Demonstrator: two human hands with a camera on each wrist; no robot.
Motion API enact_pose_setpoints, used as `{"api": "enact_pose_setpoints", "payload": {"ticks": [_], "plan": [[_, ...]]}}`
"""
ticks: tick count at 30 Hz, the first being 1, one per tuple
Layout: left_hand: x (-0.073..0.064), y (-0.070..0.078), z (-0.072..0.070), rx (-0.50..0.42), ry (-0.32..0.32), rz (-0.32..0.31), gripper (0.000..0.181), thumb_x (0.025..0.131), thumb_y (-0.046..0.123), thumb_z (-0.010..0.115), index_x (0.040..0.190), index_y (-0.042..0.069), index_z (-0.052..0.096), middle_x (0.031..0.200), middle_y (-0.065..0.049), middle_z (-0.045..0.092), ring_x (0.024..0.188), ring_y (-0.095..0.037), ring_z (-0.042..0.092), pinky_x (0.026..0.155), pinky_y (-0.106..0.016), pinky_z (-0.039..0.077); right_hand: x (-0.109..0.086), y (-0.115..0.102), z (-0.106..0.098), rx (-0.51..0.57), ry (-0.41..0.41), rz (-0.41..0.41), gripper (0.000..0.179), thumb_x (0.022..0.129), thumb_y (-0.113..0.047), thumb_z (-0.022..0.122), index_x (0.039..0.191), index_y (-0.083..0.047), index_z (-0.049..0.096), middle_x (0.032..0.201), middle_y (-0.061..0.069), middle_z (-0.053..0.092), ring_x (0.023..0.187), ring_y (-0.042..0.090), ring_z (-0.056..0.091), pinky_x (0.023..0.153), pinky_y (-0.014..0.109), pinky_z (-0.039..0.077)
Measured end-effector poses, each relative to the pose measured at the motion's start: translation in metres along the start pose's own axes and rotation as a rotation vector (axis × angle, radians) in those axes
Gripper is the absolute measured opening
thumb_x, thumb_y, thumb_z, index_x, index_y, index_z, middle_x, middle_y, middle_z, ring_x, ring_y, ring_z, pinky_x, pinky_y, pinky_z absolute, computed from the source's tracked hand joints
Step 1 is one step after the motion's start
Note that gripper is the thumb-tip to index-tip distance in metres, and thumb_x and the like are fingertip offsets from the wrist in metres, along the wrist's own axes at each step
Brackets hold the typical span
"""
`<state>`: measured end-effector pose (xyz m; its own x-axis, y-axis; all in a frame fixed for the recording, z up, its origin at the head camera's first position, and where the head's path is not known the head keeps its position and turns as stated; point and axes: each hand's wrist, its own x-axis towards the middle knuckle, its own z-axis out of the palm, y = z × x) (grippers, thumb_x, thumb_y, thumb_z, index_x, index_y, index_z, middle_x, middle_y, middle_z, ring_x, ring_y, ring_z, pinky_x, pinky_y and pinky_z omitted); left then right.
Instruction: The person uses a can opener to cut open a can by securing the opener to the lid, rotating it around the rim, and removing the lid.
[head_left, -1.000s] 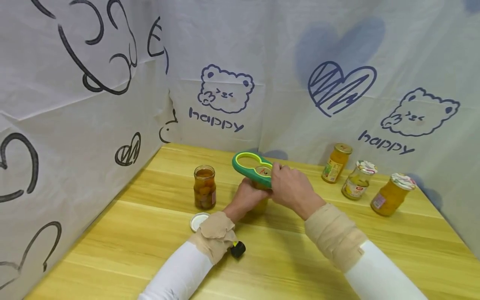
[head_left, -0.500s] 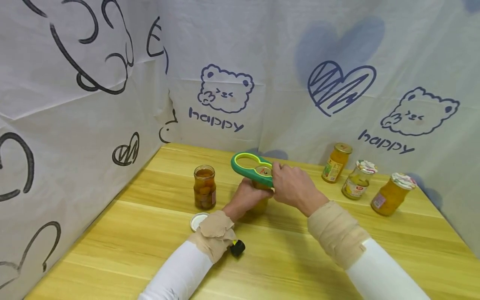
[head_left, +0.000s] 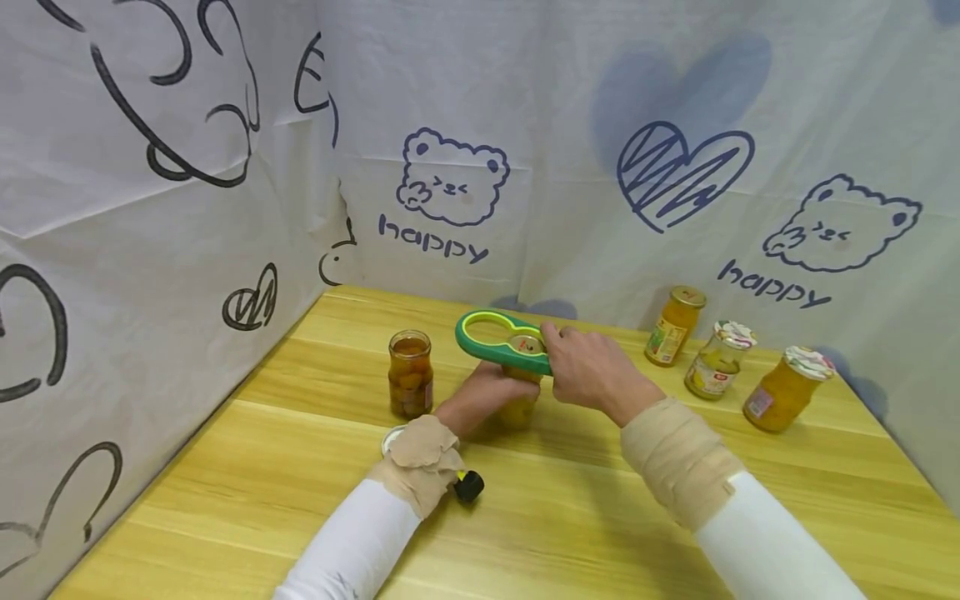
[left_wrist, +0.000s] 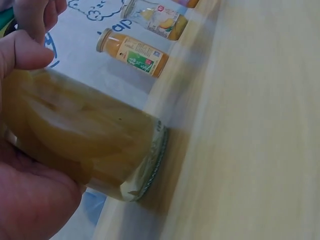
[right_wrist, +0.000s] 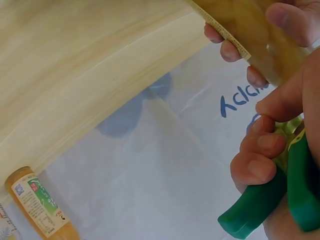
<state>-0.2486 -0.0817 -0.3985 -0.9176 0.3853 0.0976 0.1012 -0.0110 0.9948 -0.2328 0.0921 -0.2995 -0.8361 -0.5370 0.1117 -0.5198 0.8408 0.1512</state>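
Note:
My left hand (head_left: 480,397) grips a glass jar of yellowish fruit pieces (left_wrist: 85,130), its fingers wrapped round the body. In the left wrist view the jar's base shows close to the tabletop; contact is unclear. A green jar opener (head_left: 495,357) with a lime inner edge sits round the jar's gold lid (head_left: 527,343). My right hand (head_left: 592,367) holds the opener's handles at its right end, fingers curled; the right wrist view shows the two green handles (right_wrist: 255,210) apart. Left of the hands stands a lidless jar of dark amber fruit (head_left: 411,385).
A white lid (head_left: 390,440) lies partly hidden behind the left wrist. Beside that wrist is a black round piece (head_left: 469,487) with some yellow. At the right stand an orange jar (head_left: 672,329), a pale fruit jar (head_left: 712,367) and another orange jar (head_left: 780,396). White cloth walls (head_left: 570,100) border the wooden table (head_left: 570,533).
The opener has swung slightly left and down with my right hand round the lid. My left hand and wrist have shifted a little left, covering more of the white lid.

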Motion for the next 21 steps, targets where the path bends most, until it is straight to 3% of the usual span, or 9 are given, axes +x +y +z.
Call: {"api": "enact_pose_setpoints", "payload": {"ticks": [11, 21], "plan": [[-0.003, 0.001, -0.011, -0.044, -0.095, -0.044, 0.037, 0.082, 0.001, 0.069, 0.118, 0.010, 0.064, 0.105, 0.002, 0.063, 0.099, -0.016, 0.052, 0.093, -0.030, 0.043, 0.000, -0.001, 0.001, -0.013, 0.020, -0.037, 0.034, 0.087, -0.014, 0.068, 0.115, -0.010, 0.050, 0.089, 0.010, 0.064, 0.056, 0.020, 0.053, 0.050, 0.035, 0.050], [-0.004, 0.004, -0.015, -0.002, -0.157, -0.044, 0.038, 0.080, 0.003, 0.068, 0.117, 0.007, 0.065, 0.110, 0.003, 0.064, 0.105, -0.013, 0.052, 0.105, -0.031, 0.038, 0.000, 0.002, -0.001, 0.006, 0.003, -0.055, 0.030, 0.088, -0.013, 0.067, 0.112, -0.012, 0.048, 0.086, 0.007, 0.060, 0.056, 0.020, 0.052, 0.049, 0.032, 0.046]]}}
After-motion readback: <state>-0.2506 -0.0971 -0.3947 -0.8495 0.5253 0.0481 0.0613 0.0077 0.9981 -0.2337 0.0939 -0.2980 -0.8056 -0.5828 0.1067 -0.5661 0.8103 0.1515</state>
